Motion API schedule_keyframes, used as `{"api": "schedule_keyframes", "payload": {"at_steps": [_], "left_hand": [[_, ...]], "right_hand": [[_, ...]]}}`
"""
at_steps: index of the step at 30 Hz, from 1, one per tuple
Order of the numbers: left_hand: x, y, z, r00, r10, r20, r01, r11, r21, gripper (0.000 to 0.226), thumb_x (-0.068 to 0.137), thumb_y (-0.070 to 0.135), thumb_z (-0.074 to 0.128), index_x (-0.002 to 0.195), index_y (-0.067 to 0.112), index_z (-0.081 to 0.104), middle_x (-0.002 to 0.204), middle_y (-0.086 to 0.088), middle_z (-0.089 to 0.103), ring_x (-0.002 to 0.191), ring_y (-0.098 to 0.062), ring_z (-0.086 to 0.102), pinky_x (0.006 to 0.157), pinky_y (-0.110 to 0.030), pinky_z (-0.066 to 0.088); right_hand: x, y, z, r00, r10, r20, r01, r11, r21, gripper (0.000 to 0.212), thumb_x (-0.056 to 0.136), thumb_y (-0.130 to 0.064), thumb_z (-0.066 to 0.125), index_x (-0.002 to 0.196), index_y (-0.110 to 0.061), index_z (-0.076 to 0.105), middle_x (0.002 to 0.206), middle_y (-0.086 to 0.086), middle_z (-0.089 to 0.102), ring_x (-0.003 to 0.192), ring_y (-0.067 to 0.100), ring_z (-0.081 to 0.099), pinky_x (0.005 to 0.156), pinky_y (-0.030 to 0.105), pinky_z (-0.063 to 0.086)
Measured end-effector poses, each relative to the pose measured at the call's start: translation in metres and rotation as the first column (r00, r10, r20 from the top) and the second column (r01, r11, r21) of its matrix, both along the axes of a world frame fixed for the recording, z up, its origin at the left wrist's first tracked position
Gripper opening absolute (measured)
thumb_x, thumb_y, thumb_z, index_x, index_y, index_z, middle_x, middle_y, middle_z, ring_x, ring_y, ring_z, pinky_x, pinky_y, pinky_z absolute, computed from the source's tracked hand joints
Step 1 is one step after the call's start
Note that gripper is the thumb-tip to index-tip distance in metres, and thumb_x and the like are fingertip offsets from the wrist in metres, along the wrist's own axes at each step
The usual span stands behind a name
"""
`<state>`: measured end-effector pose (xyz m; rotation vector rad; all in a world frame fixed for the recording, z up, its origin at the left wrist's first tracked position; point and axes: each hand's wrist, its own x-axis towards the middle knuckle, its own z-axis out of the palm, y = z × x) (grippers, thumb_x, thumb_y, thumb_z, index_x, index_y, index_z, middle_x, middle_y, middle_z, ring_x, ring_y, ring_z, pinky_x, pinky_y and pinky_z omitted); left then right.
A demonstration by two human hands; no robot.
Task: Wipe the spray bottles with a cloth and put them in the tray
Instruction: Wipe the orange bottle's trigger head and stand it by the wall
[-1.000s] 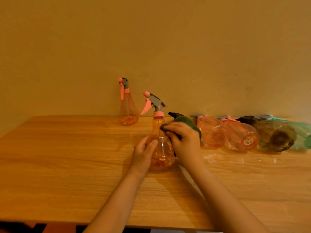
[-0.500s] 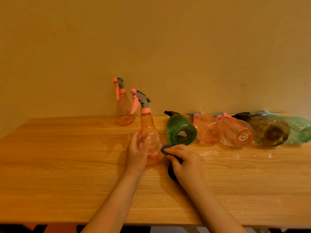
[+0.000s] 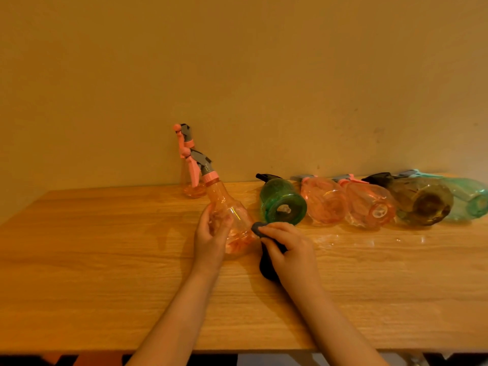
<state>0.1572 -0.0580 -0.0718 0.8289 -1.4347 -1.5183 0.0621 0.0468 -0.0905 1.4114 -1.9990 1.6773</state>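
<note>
An orange spray bottle (image 3: 232, 220) leans to the left near the middle of the wooden counter (image 3: 105, 260), its grey-and-pink trigger head pointing up and back. The left hand (image 3: 211, 237) grips its rounded body, fingers curled round the near side. The right hand (image 3: 287, 249) pinches a dark cloth (image 3: 264, 260) and presses a fold of it against the bottle's lower right side; the rest of the cloth hangs down under the palm, apparently reaching the counter. Behind stands a second orange bottle (image 3: 194, 190), upright by the wall (image 3: 237, 75). To the right lie five bottles in a row, bases toward the camera: a green bottle (image 3: 282, 204), two pink bottles (image 3: 323, 202), a brown bottle (image 3: 425, 204) and a teal bottle (image 3: 472, 199).
</note>
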Motion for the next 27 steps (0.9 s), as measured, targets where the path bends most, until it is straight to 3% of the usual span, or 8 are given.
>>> {"api": "schedule_keyframes", "payload": {"at_steps": [6, 10, 12, 15, 19, 23, 25, 27], "left_hand": [[-0.0007, -0.0012, 0.001, 1.0, 0.013, 0.009, -0.013, 1.0, 0.008, 0.066, 0.067, 0.046, 0.078, 0.124, 0.024, 0.054, 0.124, -0.008, 0.061, 0.117, -0.026, 0.057, 0.1, -0.049, 0.046], [-0.0016, -0.0033, -0.0025, 0.999, 0.043, 0.029, -0.042, 0.999, -0.027, 0.066, 0.063, 0.043, 0.072, 0.123, 0.023, 0.055, 0.12, -0.006, 0.063, 0.113, -0.024, 0.059, 0.093, -0.041, 0.051], [-0.0031, -0.0024, -0.0031, 0.998, 0.03, 0.06, -0.026, 0.998, -0.06, 0.065, 0.061, 0.045, 0.072, 0.122, 0.029, 0.053, 0.124, -0.004, 0.06, 0.115, -0.022, 0.057, 0.096, -0.045, 0.05], [-0.0041, -0.0014, -0.0033, 0.996, 0.017, 0.091, -0.009, 0.996, -0.089, 0.068, 0.06, 0.05, 0.082, 0.119, 0.036, 0.051, 0.125, 0.0, 0.058, 0.116, -0.018, 0.055, 0.097, -0.043, 0.049], [-0.0026, -0.0052, -0.0065, 0.995, 0.038, 0.094, -0.025, 0.989, -0.143, 0.053, 0.079, 0.02, 0.074, 0.127, 0.025, 0.051, 0.122, 0.001, 0.06, 0.112, -0.015, 0.057, 0.094, -0.039, 0.05], [-0.0024, -0.0041, -0.0053, 0.988, 0.079, 0.136, -0.046, 0.973, -0.228, 0.055, 0.075, 0.014, 0.079, 0.12, 0.026, 0.052, 0.105, 0.021, 0.056, 0.095, 0.006, 0.053, 0.076, -0.015, 0.046], [-0.0032, -0.0021, -0.0049, 0.976, 0.102, 0.19, -0.046, 0.959, -0.28, 0.059, 0.071, 0.013, 0.082, 0.12, 0.027, 0.052, 0.103, 0.018, 0.057, 0.092, 0.003, 0.055, 0.072, -0.01, 0.044], [-0.0043, -0.0008, -0.0053, 0.967, 0.123, 0.222, -0.048, 0.948, -0.315, 0.063, 0.07, 0.013, 0.083, 0.125, 0.023, 0.053, 0.107, 0.01, 0.058, 0.098, -0.007, 0.055, 0.076, -0.017, 0.045]], "right_hand": [[0.0006, 0.0021, 0.0011, 0.995, 0.098, 0.002, -0.098, 0.994, 0.041, 0.027, 0.073, -0.001, 0.067, 0.095, -0.015, 0.074, 0.091, -0.01, 0.064, 0.087, 0.004, 0.06, 0.082, 0.012, 0.045], [0.0006, 0.0003, 0.002, 0.999, -0.004, 0.034, 0.006, 0.998, -0.058, 0.022, 0.074, -0.001, 0.067, 0.093, -0.01, 0.074, 0.092, -0.007, 0.064, 0.089, 0.002, 0.058, 0.082, 0.006, 0.042], [-0.0025, 0.0003, 0.0018, 0.997, -0.029, 0.067, 0.031, 0.999, -0.032, 0.024, 0.074, 0.003, 0.069, 0.093, -0.011, 0.074, 0.094, -0.006, 0.065, 0.089, 0.003, 0.059, 0.083, 0.006, 0.041], [0.0, 0.0021, 0.0016, 0.997, 0.069, 0.043, -0.071, 0.997, 0.042, 0.025, 0.073, -0.002, 0.067, 0.094, -0.014, 0.074, 0.091, -0.011, 0.063, 0.088, 0.003, 0.059, 0.083, 0.008, 0.043], [0.0028, 0.003, 0.0038, 0.996, 0.079, 0.027, -0.08, 0.997, 0.009, 0.023, 0.074, -0.006, 0.066, 0.093, -0.015, 0.074, 0.089, -0.012, 0.063, 0.088, 0.002, 0.059, 0.081, 0.011, 0.045], [0.0004, 0.0023, 0.0046, 0.998, 0.039, 0.042, -0.039, 0.999, -0.001, 0.022, 0.074, -0.002, 0.07, 0.092, -0.012, 0.074, 0.088, -0.013, 0.062, 0.088, -0.009, 0.056, 0.08, 0.005, 0.041], [0.001, 0.0019, 0.004, 0.999, 0.035, 0.019, -0.035, 0.999, 0.013, 0.021, 0.074, -0.003, 0.068, 0.092, -0.011, 0.074, 0.088, -0.012, 0.061, 0.087, -0.006, 0.056, 0.08, 0.004, 0.041], [0.0001, 0.0017, 0.0033, 1.0, 0.005, 0.014, -0.005, 1.0, 0.019, 0.021, 0.073, -0.001, 0.069, 0.091, -0.01, 0.074, 0.087, -0.011, 0.061, 0.086, -0.001, 0.056, 0.08, 0.004, 0.04]]}}
